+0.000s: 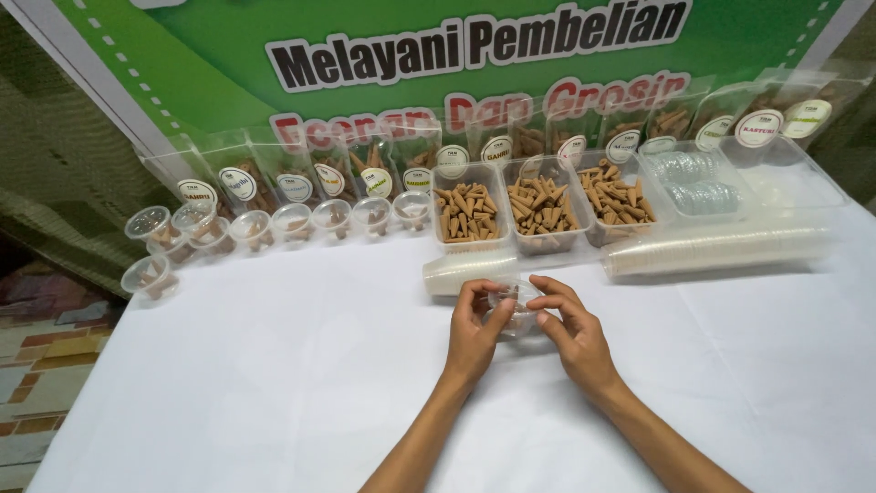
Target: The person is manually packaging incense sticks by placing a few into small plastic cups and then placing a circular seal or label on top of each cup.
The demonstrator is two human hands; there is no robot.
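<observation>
On the white surface (274, 365), centre: one small clear plastic cup (516, 309), pinched between the fingers of the left hand (474, 333) and right hand (575, 333). Just behind: a lying stack of cups (465, 271); three trays of brown cones (540, 210). Far left: filled small cups (274, 224).

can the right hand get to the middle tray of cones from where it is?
Probably yes. The right hand shares a small clear cup with the left hand; the middle tray sits open-topped just beyond, with only the lying cup stack nearby.
</observation>
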